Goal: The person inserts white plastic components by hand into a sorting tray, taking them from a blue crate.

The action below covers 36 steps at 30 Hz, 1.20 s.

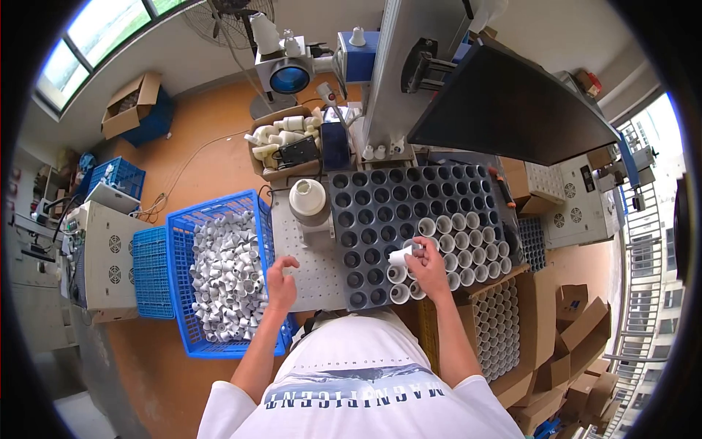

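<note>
My right hand [430, 271] grips a white cup-shaped plastic part [399, 256], tilted sideways above the black tray. Rows of round holes fill this black tray [340, 293]; several white cup-shaped parts [466, 258] stand in its right and front holes, mouths up. My left hand [281, 282] hangs at the edge of the perforated metal plate [314, 271], its fingers bent and apart with nothing visible in them. Beside it on the left, a blue plastic basket [175, 271] holds a heap of similar white parts [227, 285]. A larger white round fitting [307, 197] stands on the metal plate.
Behind the tray rise a machine with a blue lens [289, 79], a metal column [395, 80] and a black monitor [512, 102] overhanging the right. A carton [537, 322] with rows of white parts stands at lower right. A box of fittings [281, 172] lies behind the plate.
</note>
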Tool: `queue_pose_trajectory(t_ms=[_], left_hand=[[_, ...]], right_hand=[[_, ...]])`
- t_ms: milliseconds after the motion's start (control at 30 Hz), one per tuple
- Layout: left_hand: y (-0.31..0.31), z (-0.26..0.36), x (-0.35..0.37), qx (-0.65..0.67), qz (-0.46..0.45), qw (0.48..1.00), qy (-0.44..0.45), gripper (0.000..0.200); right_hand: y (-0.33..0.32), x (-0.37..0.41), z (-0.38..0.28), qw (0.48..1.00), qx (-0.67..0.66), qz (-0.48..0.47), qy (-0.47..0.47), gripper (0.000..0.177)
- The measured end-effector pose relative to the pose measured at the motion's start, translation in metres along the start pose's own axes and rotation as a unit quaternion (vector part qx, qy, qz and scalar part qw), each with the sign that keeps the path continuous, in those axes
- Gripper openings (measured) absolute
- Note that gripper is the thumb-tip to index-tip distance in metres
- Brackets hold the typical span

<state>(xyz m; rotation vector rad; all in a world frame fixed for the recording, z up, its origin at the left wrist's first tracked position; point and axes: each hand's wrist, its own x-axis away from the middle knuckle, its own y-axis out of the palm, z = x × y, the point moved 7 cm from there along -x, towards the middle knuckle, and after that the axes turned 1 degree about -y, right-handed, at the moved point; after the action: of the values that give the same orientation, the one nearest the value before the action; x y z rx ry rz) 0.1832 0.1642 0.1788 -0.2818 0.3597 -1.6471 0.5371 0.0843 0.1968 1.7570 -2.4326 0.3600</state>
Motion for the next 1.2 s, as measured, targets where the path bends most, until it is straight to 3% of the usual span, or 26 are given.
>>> queue_pose_trajectory(t_ms=[133, 400, 733, 833, 1200], left_hand=[[0.042, -0.003, 0.032, -0.008, -0.081, 0.997, -0.009, 0.030], [0.064, 0.002, 0.044, 0.003, -0.150, 0.988, -0.018, 0.029], [0.057, 0.009, 0.047, -0.004, -0.159, 0.987, -0.010, 0.027], [0.056, 0.007, 0.050, -0.004, -0.159, 0.987, -0.019, 0.027], [0.054, -0.001, 0.048, 0.004, -0.163, 0.987, -0.016, 0.030]], right_hand=[[0.013, 0.022, 0.012, 0.994, -0.074, -0.038, 0.067, 0.039], [0.060, 0.032, 0.017, 0.984, -0.131, -0.102, 0.060, 0.041], [0.049, 0.023, 0.007, 0.998, -0.034, -0.055, 0.025, 0.035], [0.052, 0.028, 0.003, 0.997, 0.061, -0.041, -0.002, 0.032], [0.054, 0.027, 0.008, 0.996, 0.085, -0.042, -0.007, 0.041]])
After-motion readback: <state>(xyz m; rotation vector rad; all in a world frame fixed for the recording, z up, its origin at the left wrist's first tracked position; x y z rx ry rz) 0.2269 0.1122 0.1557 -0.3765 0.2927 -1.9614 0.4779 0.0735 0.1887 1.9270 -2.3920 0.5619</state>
